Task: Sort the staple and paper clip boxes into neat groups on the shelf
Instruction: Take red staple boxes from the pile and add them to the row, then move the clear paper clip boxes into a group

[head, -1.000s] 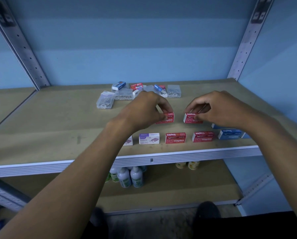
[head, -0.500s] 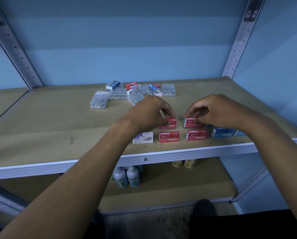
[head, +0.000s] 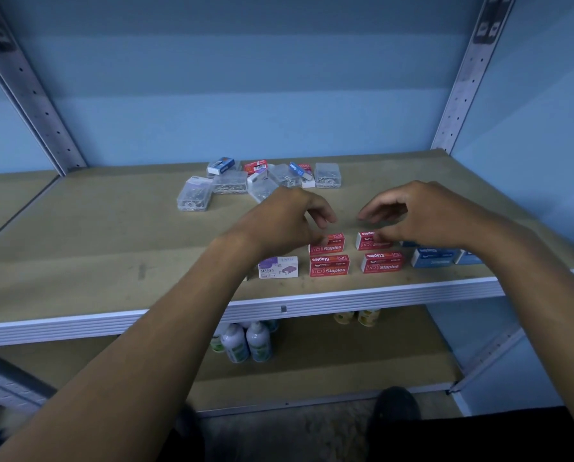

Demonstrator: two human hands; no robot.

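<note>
- Landmark: unsorted pile (head: 262,180) at the back of the shelf (head: 95,235); clear clip boxes, red and blue staple boxes jumbled there
- Our hands sit in front of the pile, over the sorted rows near the front edge
- Left hand (head: 289,221) fingers loosely curled, hovering above a red staple box (head: 327,244); holding nothing, as far as we can see
- Right hand (head: 412,218) relaxed, fingertips at the other back-row red box (head: 367,241); grip doubtful
- Pile lies ahead and slightly left of us; left hand nearer; we judge it should reach next
- Clear boxes lie with long axes mixed
</note>
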